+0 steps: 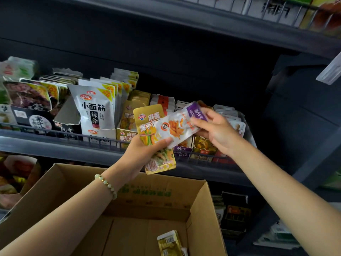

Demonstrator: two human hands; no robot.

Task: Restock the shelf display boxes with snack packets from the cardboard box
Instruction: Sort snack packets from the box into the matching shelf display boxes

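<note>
Cardboard box, one gold packet inside; display boxes full.

"麻酱" on gold packet

Cardboard box below shelf, display boxes on shelf, packet in box

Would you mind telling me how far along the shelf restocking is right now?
Mostly done, it seems: the display boxes on the shelf look well filled. In hand: the left hand grips a gold packet, and the right hand pinches a white and purple packet. Left: those two, plus the last packets in the nearly empty cardboard box.
</note>
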